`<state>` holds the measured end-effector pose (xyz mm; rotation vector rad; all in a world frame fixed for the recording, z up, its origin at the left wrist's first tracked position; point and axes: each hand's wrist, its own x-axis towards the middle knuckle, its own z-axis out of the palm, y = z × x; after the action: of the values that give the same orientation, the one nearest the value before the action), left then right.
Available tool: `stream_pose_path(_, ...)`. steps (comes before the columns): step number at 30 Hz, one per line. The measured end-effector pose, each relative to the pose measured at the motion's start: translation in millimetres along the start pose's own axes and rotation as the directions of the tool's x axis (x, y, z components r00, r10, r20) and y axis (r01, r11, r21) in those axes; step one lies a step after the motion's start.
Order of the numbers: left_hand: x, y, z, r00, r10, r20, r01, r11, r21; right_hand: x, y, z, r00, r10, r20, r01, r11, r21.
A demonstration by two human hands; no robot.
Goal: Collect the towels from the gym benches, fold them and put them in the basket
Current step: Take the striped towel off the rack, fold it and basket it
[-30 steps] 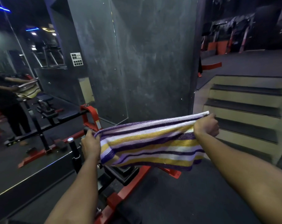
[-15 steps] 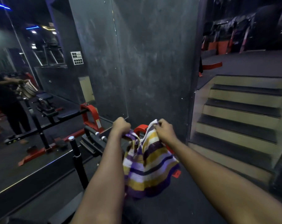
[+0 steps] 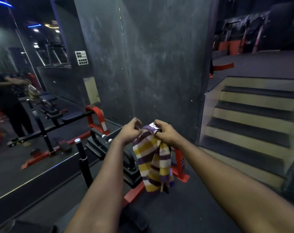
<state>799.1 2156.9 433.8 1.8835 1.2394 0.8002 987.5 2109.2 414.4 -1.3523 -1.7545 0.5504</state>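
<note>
I'm pinching the towel (image 3: 153, 158) top edge w/ both hands, left hand (image 3: 129, 132) & right hand (image 3: 164, 132) clamped together; rest is hanging below the grip. Risk: layers slipping, fold going crooked. Basket isn't showing.

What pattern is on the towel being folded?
Purple, yellow and white stripes on the towel, clearest in the head view.

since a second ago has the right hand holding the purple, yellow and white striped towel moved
Yes. The right hand swung left, away from the steps, to meet the left hand over the striped towel.
</note>
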Motion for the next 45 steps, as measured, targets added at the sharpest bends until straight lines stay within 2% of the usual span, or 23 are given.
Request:
stream_pose_path(1, -1.9, -9.2, -2.4, 0.993, 0.015, 0.119, -0.021, 0.999, 0.045, 2.2, -3.0, -2.1, 0.999, -0.006, 0.037, 0.003, 0.997, 0.083)
stream_pose_path(3, -5.9, -29.2, -5.6, 0.943, -0.054, 0.329, 0.018, 0.994, 0.11, 4.7, -10.4, -7.5, 0.997, -0.02, 0.074, 0.001, 0.968, 0.253)
stream_pose_path(5, -11.0, -50.0, -10.4, 0.921, -0.141, 0.363, 0.056, 0.97, 0.235, 5.5, -14.7, -12.5, 0.997, 0.002, 0.079, -0.028, 0.941, 0.337)
stream_pose_path(7, -16.5, -64.7, -18.3, 0.945, -0.156, 0.288, 0.075, 0.959, 0.273, 3.5, -9.0, -16.3, 0.996, 0.064, 0.056, -0.079, 0.94, 0.333)
stream_pose_path(11, -38.5, -78.3, -38.8, 0.99, -0.123, 0.07, 0.112, 0.983, 0.144, -7.8, 15.2, -11.7, 0.975, 0.221, -0.026, -0.208, 0.946, 0.247)
stream_pose_path(17, -84.1, -65.6, -44.9, 0.975, -0.088, -0.204, 0.144, 0.95, 0.279, -14.1, 19.8, 16.6, 0.975, 0.222, 0.013, -0.218, 0.943, 0.252)
stream_pose_path(20, -120.6, -59.1, -44.4, 0.925, -0.127, -0.358, 0.248, 0.915, 0.318, -14.6, 14.7, 37.1, 0.984, 0.17, 0.055, -0.178, 0.938, 0.296)
stream_pose_path(23, -174.9, -51.5, -39.6, 0.832, -0.217, -0.511, 0.395, 0.878, 0.271, -24.0, 5.8, 58.0, 0.979, 0.083, 0.187, -0.148, 0.921, 0.36)
stream_pose_path(25, -220.1, -44.1, -33.6, 0.769, -0.298, -0.565, 0.474, 0.859, 0.192, -36.6, -5.9, 72.9, 0.961, 0.032, 0.275, -0.14, 0.914, 0.381)
stream_pose_path(29, -311.6, -22.6, -17.6, 0.67, -0.475, -0.571, 0.635, 0.764, 0.11, -74.3, -30.8, 109.6, 0.901, -0.035, 0.432, -0.151, 0.909, 0.388)
stream_pose_path(32, -406.0, -14.8, 1.4, 0.525, -0.586, -0.617, 0.758, 0.652, 0.026, -132.0, -61.1, 146.1, 0.804, -0.138, 0.579, -0.153, 0.892, 0.425)
stream_pose_path(35, -515.1, 7.1, 36.5, 0.325, -0.632, -0.704, 0.845, 0.528, -0.084, -213.6, -98.0, 183.0, 0.672, -0.238, 0.702, -0.157, 0.88, 0.448)
stream_pose_path(37, -592.8, 31.7, 74.5, 0.157, -0.639, -0.753, 0.875, 0.444, -0.194, -283.4, -126.4, 200.7, 0.574, -0.309, 0.759, -0.13, 0.88, 0.457)
stream_pose_path(40, -694.5, 71.3, 137.5, -0.059, -0.614, -0.788, 0.87, 0.356, -0.342, -386.0, -163.4, 205.9, 0.427, -0.415, 0.803, -0.091, 0.864, 0.495)
stream_pose_path(43, -795.0, 130.1, 225.4, -0.285, -0.528, -0.8, 0.831, 0.281, -0.481, -505.7, -195.1, 190.0, 0.256, -0.506, 0.824, -0.063, 0.841, 0.537)
stream_pose_path(44, -810.5, 142.0, 242.9, -0.315, -0.488, -0.814, 0.825, 0.284, -0.489, -527.1, -200.7, 185.9, 0.229, -0.524, 0.82, -0.054, 0.834, 0.549)
stream_pose_path(45, -841.1, 168.8, 281.8, -0.395, -0.455, -0.798, 0.806, 0.246, -0.539, -575.5, -205.0, 176.2, 0.16, -0.548, 0.821, -0.048, 0.827, 0.561)
